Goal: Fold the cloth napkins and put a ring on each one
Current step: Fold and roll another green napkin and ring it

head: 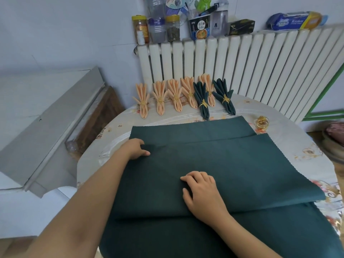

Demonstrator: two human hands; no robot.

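Centrally, the left hand (136, 148) lies at the left edge of the large dark green cloth napkin (232, 164), its fingers (144, 152) curled and pinching a fold of the fabric. Lower and right of it, the right hand (202, 191) rests on the same napkin, fingers bent and close together, the tips pressing the cloth down. The napkin is spread in overlapping layers over the oval desk with a floral cover (290, 151), filling the lower middle of the frame. At upper right of the napkin, a gold wire napkin ring (262, 122) sits apart on the desk. Along the far edge stand folded peach napkins (160, 97) and two folded dark green napkins (202, 98), each ringed in gold, before a white radiator (260, 62).
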